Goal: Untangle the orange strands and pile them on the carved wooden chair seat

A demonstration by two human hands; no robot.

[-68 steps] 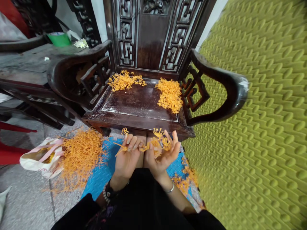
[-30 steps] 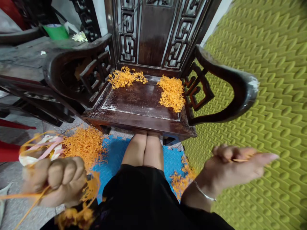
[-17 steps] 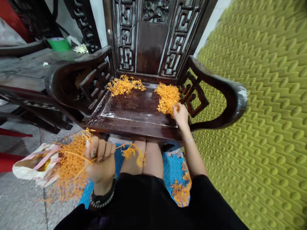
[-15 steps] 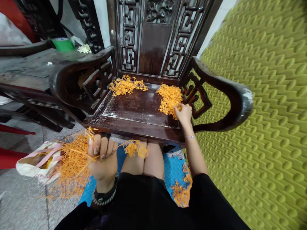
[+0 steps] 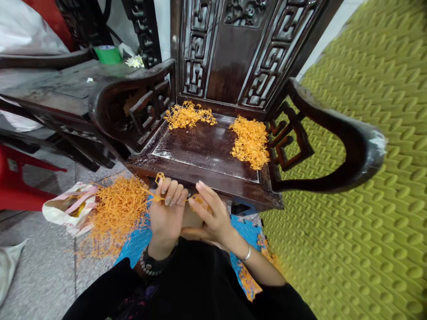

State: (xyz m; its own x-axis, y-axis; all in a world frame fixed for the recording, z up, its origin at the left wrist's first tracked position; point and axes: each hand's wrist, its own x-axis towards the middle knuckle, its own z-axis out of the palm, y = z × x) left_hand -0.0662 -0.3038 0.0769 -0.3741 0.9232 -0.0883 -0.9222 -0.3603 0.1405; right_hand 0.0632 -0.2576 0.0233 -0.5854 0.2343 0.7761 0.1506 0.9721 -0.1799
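My left hand (image 5: 168, 213) is closed around a thin orange strand (image 5: 156, 197), with a small loop sticking up above the fingers. Between my hands the strand runs to a knotted, curly orange bunch (image 5: 202, 202). That bunch lies among the fingers of my right hand (image 5: 213, 218), which bend around it and partly hide it. To the left, a big tangled heap of loose orange strands (image 5: 122, 204) spreads beside my left hand. On the chair seat (image 5: 200, 144) ahead rest two piles of curly orange pieces, a left pile (image 5: 188, 115) and a larger right pile (image 5: 250, 142).
Curved wooden armrests (image 5: 353, 133) flank the seat. A white bag with pink handles (image 5: 63, 213) lies left of the heap. A red plastic stool (image 5: 16, 178) and a dark side table (image 5: 63, 84) with a green tape roll (image 5: 108, 54) stand further left. Yellow-green padded matting (image 5: 350, 249) covers the right.
My right hand has left the right pile on the seat and come back to the knotted bunch by my left hand. The view has shifted, so the chair appears further right.
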